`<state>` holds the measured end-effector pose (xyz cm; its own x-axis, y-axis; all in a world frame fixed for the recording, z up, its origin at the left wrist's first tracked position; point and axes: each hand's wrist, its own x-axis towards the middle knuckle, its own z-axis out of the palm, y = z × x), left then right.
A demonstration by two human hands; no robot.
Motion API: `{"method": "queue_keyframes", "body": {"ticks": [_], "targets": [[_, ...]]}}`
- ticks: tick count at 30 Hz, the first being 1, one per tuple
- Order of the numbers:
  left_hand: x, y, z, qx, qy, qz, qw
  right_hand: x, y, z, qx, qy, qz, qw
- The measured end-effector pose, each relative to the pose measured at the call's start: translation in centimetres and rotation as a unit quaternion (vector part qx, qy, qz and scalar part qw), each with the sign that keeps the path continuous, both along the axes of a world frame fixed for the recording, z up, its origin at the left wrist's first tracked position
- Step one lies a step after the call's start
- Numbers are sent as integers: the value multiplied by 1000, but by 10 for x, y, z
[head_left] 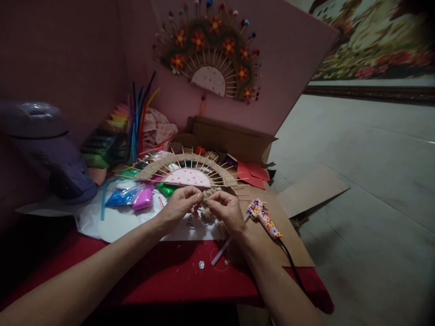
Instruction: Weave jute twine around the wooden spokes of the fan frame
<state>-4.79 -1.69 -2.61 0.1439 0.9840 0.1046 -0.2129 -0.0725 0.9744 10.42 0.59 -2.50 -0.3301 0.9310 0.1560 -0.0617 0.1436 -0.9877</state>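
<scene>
My left hand (183, 203) and my right hand (227, 209) meet in front of me, thumbs and fingers pinched on brown jute twine (208, 195). More twine hangs down between and below the fingers. Just behind them lies a half-round fan (188, 178) with a dotted pink-and-white centre, thin sticks fanning outward and a woven band of twine (154, 166) across the sticks. Beside my right hand, a flower-patterned glue gun (265, 218) rests on cardboard, its black cord trailing toward me. A clear glue stick (221, 253) lies partly under my right wrist.
A finished-looking fan with orange flowers (198, 41) hangs on the pink board. Left are a purple flask (47, 149), colourful pipe cleaners (136, 117) and bags of blue and magenta material (142, 199). Red sheets (252, 174) and cardboard (292, 251) lie right, near the red table edge.
</scene>
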Motion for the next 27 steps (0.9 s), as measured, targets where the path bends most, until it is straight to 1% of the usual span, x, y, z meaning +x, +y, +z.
{"method": "queue_keyframes", "body": {"ticks": [3, 9, 13, 19, 23, 27], "targets": [[0, -1, 1, 4, 17, 5, 1000, -1, 1, -1, -7, 17, 4, 1000], [1, -1, 1, 6, 44, 13, 999, -2, -2, 1, -71, 44, 14, 996], [1, -1, -1, -1, 43, 15, 999, -2, -1, 0, -81, 44, 18, 996], [1, -2, 4, -3, 11, 10, 1000, -2, 1, -1, -108, 60, 27, 992], [2, -3, 5, 9, 27, 13, 1000, -1, 1, 1, -124, 67, 32, 990], [2, -4, 5, 12, 26, 11, 1000, 0, 0, 3, -119, 72, 46, 989]]}}
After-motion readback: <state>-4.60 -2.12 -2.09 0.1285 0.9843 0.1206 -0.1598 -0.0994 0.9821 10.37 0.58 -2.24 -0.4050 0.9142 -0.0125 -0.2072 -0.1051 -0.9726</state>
